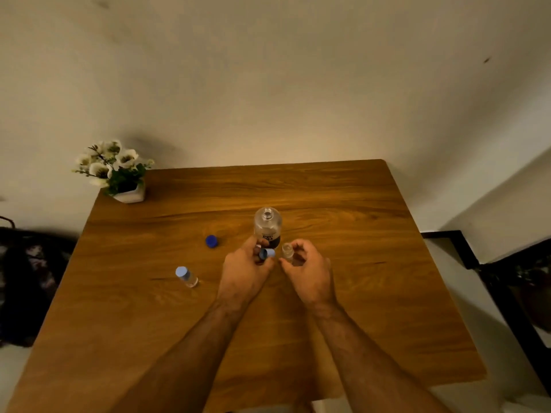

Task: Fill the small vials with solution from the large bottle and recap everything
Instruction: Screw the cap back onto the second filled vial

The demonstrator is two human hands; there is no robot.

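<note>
The large clear bottle (pixel 267 226) stands uncapped in the middle of the wooden table (pixel 343 293), its dark blue cap (pixel 211 241) lying to its left. My left hand (pixel 245 269) pinches a light blue vial cap (pixel 267 253) just in front of the bottle. My right hand (pixel 308 268) holds a small open glass vial (pixel 287 251) upright between thumb and fingers, right of the cap. A second small vial (pixel 187 276), capped in light blue, stands apart on the left of the table.
A white pot of white flowers (pixel 114 171) sits at the table's far left corner. A dark bag (pixel 26 278) lies off the left edge. A black frame (pixel 489 281) stands off the right edge.
</note>
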